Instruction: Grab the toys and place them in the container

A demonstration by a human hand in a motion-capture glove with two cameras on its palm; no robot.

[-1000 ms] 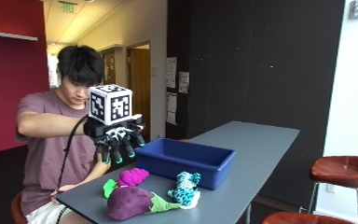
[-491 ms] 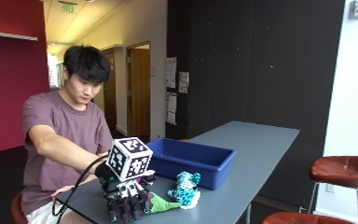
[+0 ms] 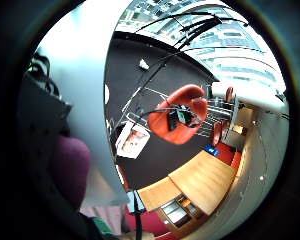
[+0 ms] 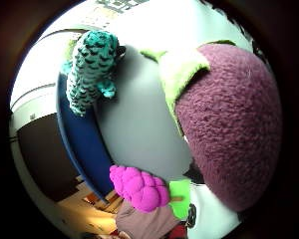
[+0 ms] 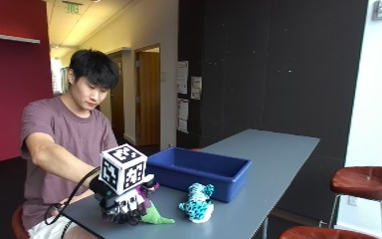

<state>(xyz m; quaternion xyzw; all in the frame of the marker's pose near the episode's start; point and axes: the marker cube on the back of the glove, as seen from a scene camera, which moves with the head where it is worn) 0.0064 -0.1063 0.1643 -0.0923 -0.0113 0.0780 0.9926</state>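
Note:
In the outside view my gloved right hand (image 5: 126, 203) is down on the near end of the grey table (image 5: 270, 154), its fingers curled over a purple plush toy. Only the toy's green leaf (image 5: 156, 217) sticks out from under the hand. The thumb side palm view is filled by that purple plush toy (image 4: 234, 124), very close to the palm. A teal spotted plush toy (image 5: 197, 203) stands just beside the hand, in front of the blue container (image 5: 201, 172). A pink plush toy (image 4: 139, 188) with a green end lies by the container's wall (image 4: 82, 144).
The blue container is open-topped and sits mid-table behind the toys. A red stool (image 5: 366, 180) stands on the floor off the table's far side, and the table's near edge is right at the hand.
The hand came down from above the table onto the purple toy and has stayed on it for the last half second. The teal toy and container have not moved.

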